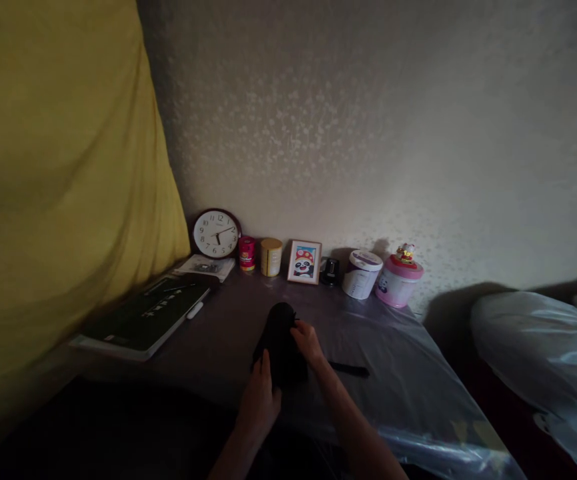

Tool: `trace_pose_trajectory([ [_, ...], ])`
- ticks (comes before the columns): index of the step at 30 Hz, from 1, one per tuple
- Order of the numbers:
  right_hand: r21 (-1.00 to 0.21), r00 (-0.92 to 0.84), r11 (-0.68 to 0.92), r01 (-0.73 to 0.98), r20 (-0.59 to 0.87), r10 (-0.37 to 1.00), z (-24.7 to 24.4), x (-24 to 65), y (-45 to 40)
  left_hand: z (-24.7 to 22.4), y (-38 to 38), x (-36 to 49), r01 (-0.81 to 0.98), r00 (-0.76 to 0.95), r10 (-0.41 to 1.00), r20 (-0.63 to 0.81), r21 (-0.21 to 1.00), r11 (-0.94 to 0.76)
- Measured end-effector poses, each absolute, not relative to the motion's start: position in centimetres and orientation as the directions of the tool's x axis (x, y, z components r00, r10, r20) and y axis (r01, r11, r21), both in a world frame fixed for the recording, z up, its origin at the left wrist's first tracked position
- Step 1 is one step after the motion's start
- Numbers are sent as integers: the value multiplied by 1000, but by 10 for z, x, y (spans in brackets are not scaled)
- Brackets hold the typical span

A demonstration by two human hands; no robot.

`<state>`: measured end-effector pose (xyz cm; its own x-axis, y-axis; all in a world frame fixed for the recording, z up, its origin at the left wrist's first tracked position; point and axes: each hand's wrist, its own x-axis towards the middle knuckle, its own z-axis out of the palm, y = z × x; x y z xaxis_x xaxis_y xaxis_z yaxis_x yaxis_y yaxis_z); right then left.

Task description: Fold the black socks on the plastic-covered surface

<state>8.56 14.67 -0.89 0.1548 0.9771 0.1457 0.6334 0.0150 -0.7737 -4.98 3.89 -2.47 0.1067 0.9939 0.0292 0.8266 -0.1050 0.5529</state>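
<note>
A dark black object (281,333), long with a rounded far end, lies on the table near its front edge; its kind is hard to make out in the dim light. My left hand (261,397) is closed on its near left side, one finger stretched along it. At its upper right edge, the fingers of my right hand (307,340) pinch a part of it, where a small dark tip sticks out. To the right of my right wrist, a flat black strip (351,369) lies on the table, partly hidden by the forearm.
Along the wall stand a clock (217,233), a red can (247,254), a yellow can (271,257), a framed panda picture (304,262), a black gadget (330,271), a white tub (362,275) and a pink tub (398,283). A green book (143,317) lies left on the plastic-covered table (393,347).
</note>
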Motion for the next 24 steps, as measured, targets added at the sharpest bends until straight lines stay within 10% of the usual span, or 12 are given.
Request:
trace_pose_trajectory([
  [24,-675,-57,116,728,109,992,10,47,140,-23,40,-56,901,94,994,54,420,-108],
])
